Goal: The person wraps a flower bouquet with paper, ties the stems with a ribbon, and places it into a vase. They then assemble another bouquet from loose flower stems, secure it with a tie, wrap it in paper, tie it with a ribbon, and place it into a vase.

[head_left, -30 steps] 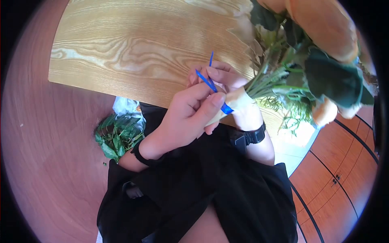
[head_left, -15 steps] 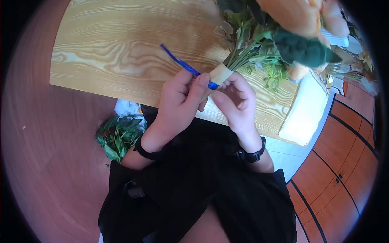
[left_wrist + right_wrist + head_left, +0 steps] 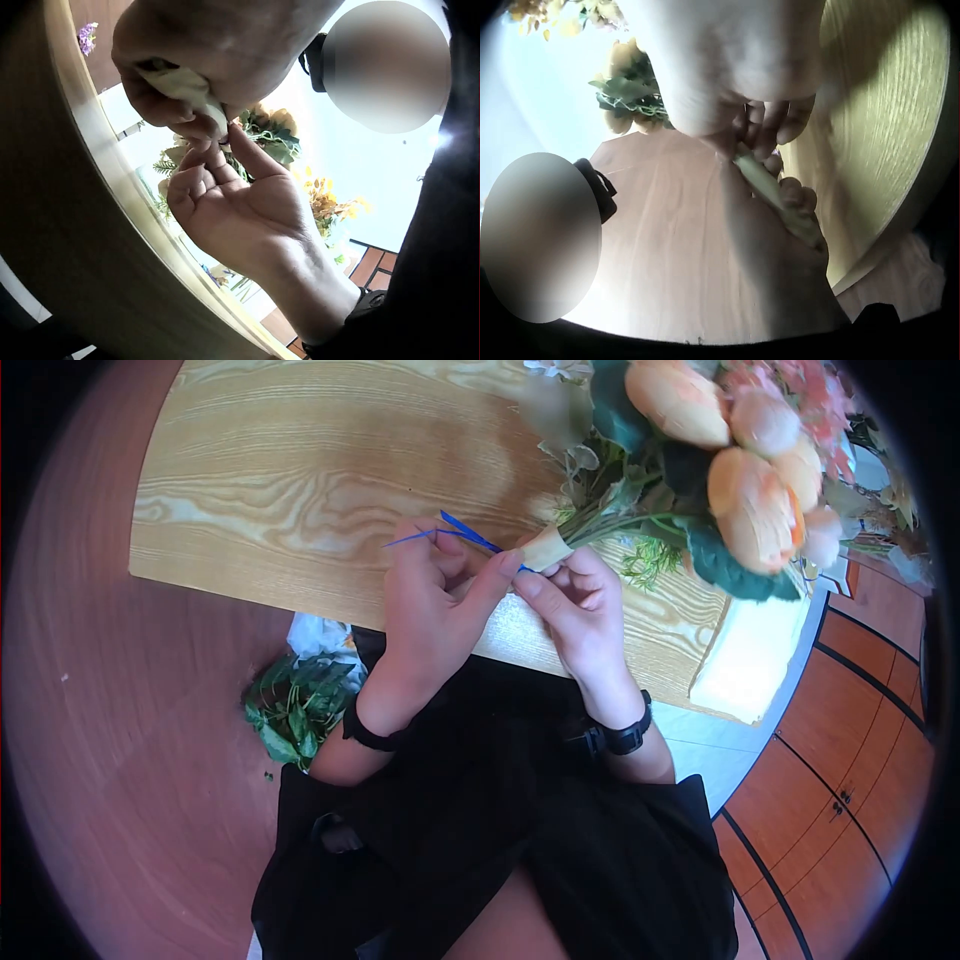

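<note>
A bouquet (image 3: 755, 490) of peach and pink flowers leans to the upper right, its stems bound in a cream wrap (image 3: 546, 550). My left hand (image 3: 430, 600) grips the wrapped stems, thumb lying along them. Around the wrap runs a blue ribbon (image 3: 470, 534), whose two loose ends stick out to the left over the left fingers. My right hand (image 3: 585, 615) pinches at the ribbon band, thumb in front and curled fingers behind the stems. In the left wrist view the cream wrap (image 3: 180, 84) shows inside the left fist, with the right fingertips meeting its lower end.
Both hands are over the front edge of a wooden table (image 3: 270, 510). A white pad (image 3: 750, 665) lies at the table's right end. Green leaves (image 3: 300, 710) and a plastic bag (image 3: 318, 635) are below the edge at left. Wooden cabinets (image 3: 830, 780) stand at right.
My right hand has come from behind the wrap round to its right side, and its thumb now meets the ribbon. The bouquet has tipped, showing more blossoms; the ribbon ends now point left.
</note>
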`<state>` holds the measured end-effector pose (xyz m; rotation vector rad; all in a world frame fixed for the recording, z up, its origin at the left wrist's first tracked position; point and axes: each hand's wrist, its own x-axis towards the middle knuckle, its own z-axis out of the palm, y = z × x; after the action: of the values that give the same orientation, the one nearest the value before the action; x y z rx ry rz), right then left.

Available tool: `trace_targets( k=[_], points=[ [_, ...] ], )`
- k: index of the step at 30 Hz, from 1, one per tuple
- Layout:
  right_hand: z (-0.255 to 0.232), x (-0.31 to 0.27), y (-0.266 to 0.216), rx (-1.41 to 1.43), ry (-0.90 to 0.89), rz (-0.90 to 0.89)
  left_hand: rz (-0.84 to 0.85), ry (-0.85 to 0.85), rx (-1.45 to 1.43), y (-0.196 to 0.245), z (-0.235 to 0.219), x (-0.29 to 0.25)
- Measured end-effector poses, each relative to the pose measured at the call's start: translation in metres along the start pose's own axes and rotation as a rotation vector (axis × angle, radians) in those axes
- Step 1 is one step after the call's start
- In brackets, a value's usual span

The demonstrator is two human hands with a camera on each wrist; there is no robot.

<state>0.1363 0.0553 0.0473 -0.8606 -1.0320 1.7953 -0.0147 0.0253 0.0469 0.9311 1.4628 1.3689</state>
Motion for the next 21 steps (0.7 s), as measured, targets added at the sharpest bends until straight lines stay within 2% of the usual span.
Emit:
trace_targets(
  k=[4,7,10,12,16,18,21],
  points=[
    [0.002,0.002,-0.006,-0.011,-0.020,-0.002,0.080,-0.020,0.097,-0.006,-0.006,0.000],
    [0.000,-0.001,-0.006,0.062,-0.027,0.034,0.174,0.004,0.013,-0.011,-0.002,0.001],
    [-0.001,-0.004,-0.004,0.145,-0.004,0.036,0.193,0.007,-0.016,-0.011,0.000,0.001],
    [0.005,-0.005,-0.010,0.267,0.017,0.071,0.232,0.004,0.017,-0.013,0.000,-0.001],
    [0.000,-0.006,-0.009,0.315,-0.030,0.115,0.300,-0.008,0.038,-0.010,-0.001,-0.004],
    [0.006,-0.006,-0.009,0.473,-0.041,0.162,0.310,0.005,0.009,-0.009,0.003,-0.006],
    [0.006,-0.010,-0.006,0.480,-0.016,0.175,0.355,0.005,0.034,-0.015,0.001,-0.005]
  ],
)
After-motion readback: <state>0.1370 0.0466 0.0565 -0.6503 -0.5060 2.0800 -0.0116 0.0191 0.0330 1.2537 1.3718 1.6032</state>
